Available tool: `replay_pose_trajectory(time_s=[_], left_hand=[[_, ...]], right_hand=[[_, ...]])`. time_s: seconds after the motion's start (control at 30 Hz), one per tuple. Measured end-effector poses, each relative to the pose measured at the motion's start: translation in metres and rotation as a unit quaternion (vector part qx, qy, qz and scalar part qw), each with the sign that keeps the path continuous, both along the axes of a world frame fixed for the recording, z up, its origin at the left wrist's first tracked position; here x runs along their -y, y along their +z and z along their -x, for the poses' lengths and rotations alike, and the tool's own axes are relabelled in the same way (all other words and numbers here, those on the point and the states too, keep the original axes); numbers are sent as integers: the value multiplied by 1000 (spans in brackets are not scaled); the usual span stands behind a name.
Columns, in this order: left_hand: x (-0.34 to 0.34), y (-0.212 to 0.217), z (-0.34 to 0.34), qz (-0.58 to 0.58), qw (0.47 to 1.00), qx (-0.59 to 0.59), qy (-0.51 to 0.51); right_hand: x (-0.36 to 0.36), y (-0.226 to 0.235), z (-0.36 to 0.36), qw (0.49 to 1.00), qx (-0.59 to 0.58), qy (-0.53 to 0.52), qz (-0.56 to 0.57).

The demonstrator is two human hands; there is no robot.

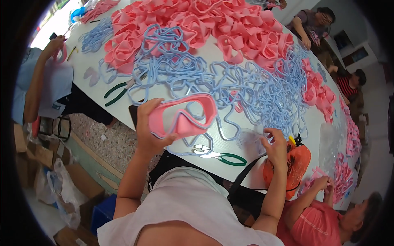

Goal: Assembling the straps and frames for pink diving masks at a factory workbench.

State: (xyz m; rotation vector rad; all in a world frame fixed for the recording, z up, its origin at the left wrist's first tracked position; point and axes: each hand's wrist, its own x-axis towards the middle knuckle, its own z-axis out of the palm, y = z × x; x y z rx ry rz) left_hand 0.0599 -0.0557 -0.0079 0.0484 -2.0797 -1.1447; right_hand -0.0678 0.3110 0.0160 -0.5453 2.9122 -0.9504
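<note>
My left hand [148, 126] holds a pink rubber mask skirt [184, 115] lifted above the white table [213, 53], its window opening facing me. My right hand [276, 144] rests at the table's near edge on a clear lens piece [249, 137], beside the tangle of light blue plastic frames [230, 84]. Its fingers are curled over the lens. Green-handled pliers [221, 156] lie on the table between my two hands.
A big heap of pink mask skirts [193, 24] fills the far table. A second pair of green pliers [119, 91] lies left. An orange bag [292, 166] sits by my right hand. Other people work at the left, far right and lower right. Cardboard boxes [65, 180] stand on the floor.
</note>
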Motion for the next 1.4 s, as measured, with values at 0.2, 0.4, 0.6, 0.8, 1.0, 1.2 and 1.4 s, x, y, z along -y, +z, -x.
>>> replay_pose_trajectory(time_s=[0.2, 0.4, 0.6, 0.8, 1.0, 1.2, 1.4], left_hand=[[-22, 11, 13, 123, 991, -41, -18], [-37, 20, 19, 176, 983, -59, -8], [-44, 22, 24, 179, 974, -139, -4], [-44, 27, 22, 196, 971, -135, -16], [-45, 25, 23, 194, 970, -145, -21], [-43, 18, 22, 169, 971, -165, -48], [-43, 18, 22, 180, 965, -180, -57]], right_hand=[[68, 69, -7, 960, -243, 129, 44], [131, 87, -30, 858, -429, 280, -45], [147, 76, -34, 808, -484, 330, -60], [145, 74, -30, 803, -481, 346, -67], [142, 70, -29, 805, -484, 337, -66], [144, 70, -31, 802, -482, 348, -50], [140, 67, -28, 879, -357, 311, 60]])
